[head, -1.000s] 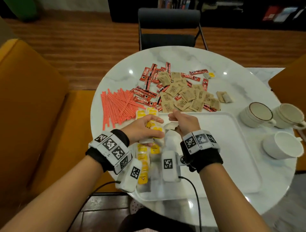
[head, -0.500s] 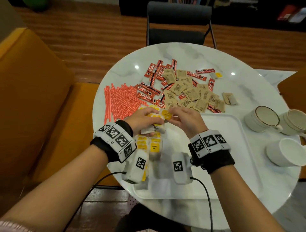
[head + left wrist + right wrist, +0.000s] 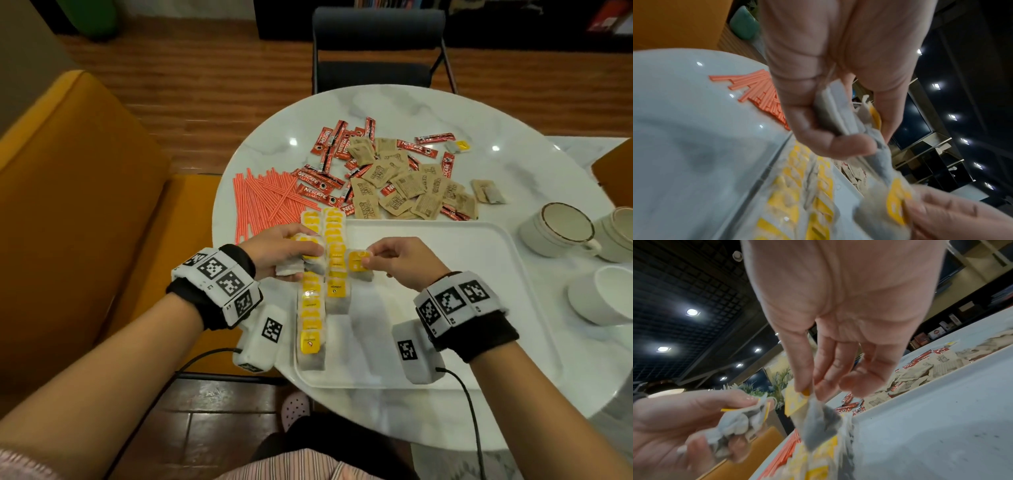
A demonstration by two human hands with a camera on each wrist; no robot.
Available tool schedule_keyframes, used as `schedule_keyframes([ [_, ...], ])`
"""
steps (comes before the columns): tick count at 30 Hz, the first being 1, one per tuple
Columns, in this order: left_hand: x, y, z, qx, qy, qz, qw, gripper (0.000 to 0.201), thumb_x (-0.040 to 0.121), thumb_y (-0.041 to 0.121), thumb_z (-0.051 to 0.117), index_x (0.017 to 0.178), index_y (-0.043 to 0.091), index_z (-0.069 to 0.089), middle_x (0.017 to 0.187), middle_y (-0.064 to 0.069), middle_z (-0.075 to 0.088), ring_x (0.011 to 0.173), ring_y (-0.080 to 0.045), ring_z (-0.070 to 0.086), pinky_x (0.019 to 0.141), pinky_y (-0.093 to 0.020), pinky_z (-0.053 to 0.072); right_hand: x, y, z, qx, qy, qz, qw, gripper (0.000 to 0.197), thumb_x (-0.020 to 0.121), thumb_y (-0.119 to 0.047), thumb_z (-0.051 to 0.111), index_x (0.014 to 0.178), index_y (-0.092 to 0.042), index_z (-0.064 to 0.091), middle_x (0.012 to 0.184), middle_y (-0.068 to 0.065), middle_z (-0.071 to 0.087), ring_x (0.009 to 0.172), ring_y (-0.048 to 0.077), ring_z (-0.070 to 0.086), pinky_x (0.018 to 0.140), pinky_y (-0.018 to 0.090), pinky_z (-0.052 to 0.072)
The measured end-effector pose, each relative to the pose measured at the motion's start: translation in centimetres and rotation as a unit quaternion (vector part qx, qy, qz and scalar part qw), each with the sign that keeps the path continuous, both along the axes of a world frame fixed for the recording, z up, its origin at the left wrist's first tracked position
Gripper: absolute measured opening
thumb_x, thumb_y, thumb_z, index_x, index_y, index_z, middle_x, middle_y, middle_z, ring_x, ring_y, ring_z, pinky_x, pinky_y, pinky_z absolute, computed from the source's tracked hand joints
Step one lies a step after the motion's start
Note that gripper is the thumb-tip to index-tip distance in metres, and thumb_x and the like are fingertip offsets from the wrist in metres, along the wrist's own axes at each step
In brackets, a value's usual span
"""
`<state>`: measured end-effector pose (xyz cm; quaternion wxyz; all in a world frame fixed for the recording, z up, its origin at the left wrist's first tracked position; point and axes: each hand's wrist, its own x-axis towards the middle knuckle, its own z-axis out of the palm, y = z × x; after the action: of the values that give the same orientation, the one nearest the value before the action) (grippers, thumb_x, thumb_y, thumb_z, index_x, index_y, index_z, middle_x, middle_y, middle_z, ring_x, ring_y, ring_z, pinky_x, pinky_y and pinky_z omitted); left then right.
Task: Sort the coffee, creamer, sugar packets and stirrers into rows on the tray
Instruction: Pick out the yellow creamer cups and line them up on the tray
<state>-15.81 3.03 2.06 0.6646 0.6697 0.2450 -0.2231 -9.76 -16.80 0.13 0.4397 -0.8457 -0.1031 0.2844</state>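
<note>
Now my right hand [image 3: 399, 262] has pulled away right, pinching one yellow packet [image 3: 357, 261] over the tray [image 3: 479, 274]. My left hand [image 3: 281, 251] grips a bunch of packets [image 3: 291, 265] beside the yellow rows [image 3: 334, 246].

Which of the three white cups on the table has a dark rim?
The white ceramic cup nearest the tray, leftmost of the three: it alone has a dark band round its rim. The other two cups look plain white.
</note>
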Motion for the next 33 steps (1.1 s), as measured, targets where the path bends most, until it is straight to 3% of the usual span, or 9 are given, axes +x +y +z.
schedule_keyframes([
  [5, -1.0, 1.3, 0.1, 0.014, -0.014, 0.032, 0.999, 0.016, 0.084, 0.010, 0.065, 0.097, 0.014, 0.056, 0.079, -0.007, 0.061, 0.057, -0.013, 0.059, 0.045, -0.019, 0.050, -2.1, -0.9, -1.1, -0.034, 0.045, 0.074, 0.996, 0.019, 0.081, -0.010, 0.068, 0.070, -0.018, 0.055, 0.067, -0.004, 0.057, 0.064, 0.005, 0.051, 0.056, 0.009, 0.038],
  [10, -1.7, 1.4, -0.4, 0.014, -0.007, 0.043, 0.999, 0.015, 0.084, 0.010, 0.065, 0.096, 0.014, 0.056, 0.080, -0.007, 0.061, 0.052, -0.010, 0.061, 0.044, -0.019, 0.050, -4.2, -0.4, -3.1, -0.079, 0.065, 0.121, 0.987, 0.011, 0.082, -0.012, 0.067, 0.083, -0.014, 0.057, 0.062, -0.007, 0.053, 0.059, 0.001, 0.047, 0.057, 0.010, 0.037],
  [15, -2.1, 0.9, -0.6, 0.000, -0.006, 0.050, 0.999, 0.016, 0.085, 0.008, 0.064, 0.097, 0.013, 0.055, 0.076, -0.006, 0.061, 0.050, -0.009, 0.063, 0.043, -0.018, 0.049, -4.6, 0.5, -4.6, -0.070, 0.033, 0.051, 0.996, 0.024, 0.080, -0.016, 0.069, 0.065, -0.024, 0.053, 0.064, -0.007, 0.052, 0.062, 0.003, 0.047, 0.061, 0.016, 0.039],
  [20, -2.3, 0.7, -0.8, -0.013, -0.001, 0.043, 0.999, 0.013, 0.085, 0.008, 0.063, 0.092, 0.013, 0.054, 0.062, -0.003, 0.066, 0.051, -0.010, 0.065, 0.042, -0.018, 0.049, -4.4, 1.0, -4.7, -0.056, -0.003, -0.006, 0.998, 0.010, 0.080, -0.017, 0.070, 0.079, -0.015, 0.060, 0.060, -0.008, 0.049, 0.054, 0.002, 0.043, 0.044, 0.006, 0.033],
  [23, -2.4, 0.6, -1.0, -0.011, 0.001, 0.049, 0.999, 0.012, 0.085, 0.008, 0.064, 0.092, 0.013, 0.054, 0.065, -0.004, 0.065, 0.052, -0.012, 0.064, 0.043, -0.018, 0.049, -4.1, 1.3, -4.7, -0.054, 0.005, -0.030, 0.998, 0.014, 0.080, -0.016, 0.071, 0.073, -0.017, 0.058, 0.059, -0.007, 0.051, 0.051, 0.002, 0.044, 0.038, 0.005, 0.032],
  [29, -2.8, 0.9, -1.5, 0.002, 0.013, 0.049, 0.999, 0.012, 0.085, 0.010, 0.064, 0.088, 0.016, 0.054, 0.081, -0.007, 0.060, 0.064, -0.014, 0.059, 0.044, -0.019, 0.050, -4.1, 1.5, -4.8, -0.080, -0.013, -0.024, 0.996, 0.016, 0.079, -0.020, 0.071, 0.085, -0.015, 0.058, 0.066, -0.004, 0.055, 0.054, 0.003, 0.047, 0.047, 0.010, 0.036],
  [33, -2.8, 1.1, -1.6, -0.005, 0.011, 0.046, 0.999, 0.011, 0.086, 0.010, 0.064, 0.089, 0.016, 0.054, 0.079, -0.006, 0.059, 0.062, -0.014, 0.059, 0.044, -0.020, 0.050, -5.1, 0.9, -4.3, -0.086, -0.003, -0.019, 0.996, 0.043, 0.074, -0.026, 0.076, 0.102, -0.015, 0.046, 0.081, 0.001, 0.054, 0.064, 0.011, 0.049, 0.055, 0.018, 0.037],
])
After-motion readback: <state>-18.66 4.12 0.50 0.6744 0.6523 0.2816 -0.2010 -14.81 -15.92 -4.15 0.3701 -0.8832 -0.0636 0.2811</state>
